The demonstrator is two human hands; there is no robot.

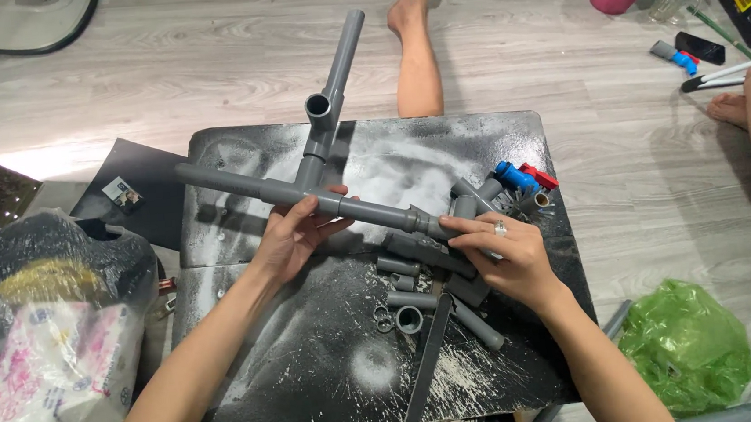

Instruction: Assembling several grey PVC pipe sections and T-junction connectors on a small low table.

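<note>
We hold a grey plastic pipe frame point(321, 193) over a black board point(316, 365) dusted with white powder. Our left hand point(294, 236) cups the long pipe from below, fingers curled up around it near the middle joint, thumb on the near side. Our right hand point(506, 255) pinches the frame's right end at a grey fitting point(434, 224), fingertips pressed together on it, a ring on one finger. The frame is matt grey throughout: one long straight run crosses the board from upper left to lower right, and a T-joint at its middle sends a second pipe away from us, past an open round socket point(318, 107), out over the wooden floor point(163, 67). Under our right hand lie short grey pipe pieces point(408, 301), rings and a dark flat strip point(428, 357). Just beyond the fitting sits a valve with blue and red handles point(518, 177). A green plastic bag point(689, 343) lies on the floor to the right, a clear bag of packages point(42, 349) to the left.
</note>
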